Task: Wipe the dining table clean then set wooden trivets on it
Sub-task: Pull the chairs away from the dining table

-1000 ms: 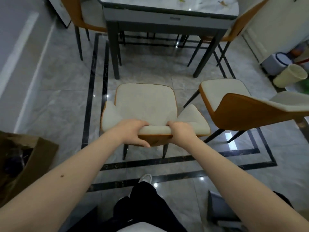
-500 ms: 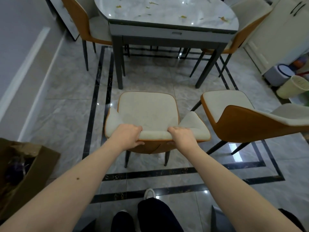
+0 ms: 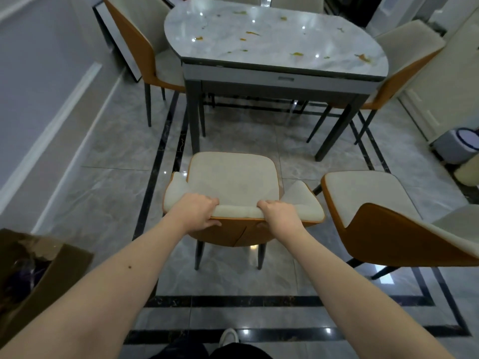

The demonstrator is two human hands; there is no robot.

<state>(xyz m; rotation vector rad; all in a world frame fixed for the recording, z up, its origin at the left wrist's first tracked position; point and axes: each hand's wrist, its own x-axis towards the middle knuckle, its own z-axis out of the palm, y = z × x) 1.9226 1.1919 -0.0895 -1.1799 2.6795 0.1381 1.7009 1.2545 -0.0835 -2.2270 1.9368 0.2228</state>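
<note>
The dining table has a pale marble top on a dark grey frame and stands ahead of me. Several small yellow-orange scraps lie scattered across its top. Between me and the table stands a chair with a cream seat and an orange shell, its back towards me. My left hand and my right hand both grip the top edge of the backrest, fingers curled over the cream padding. No trivets or cloth are in sight.
A second cream-and-orange chair stands close on the right, turned sideways. More chairs sit at the table's left and right sides. An open cardboard box is at my lower left. Small bins stand by the right wall.
The view has lifted, so the whole tabletop shows now. The chair in my hands has moved forward, closer to the table. Both hands keep their grip on the backrest.
</note>
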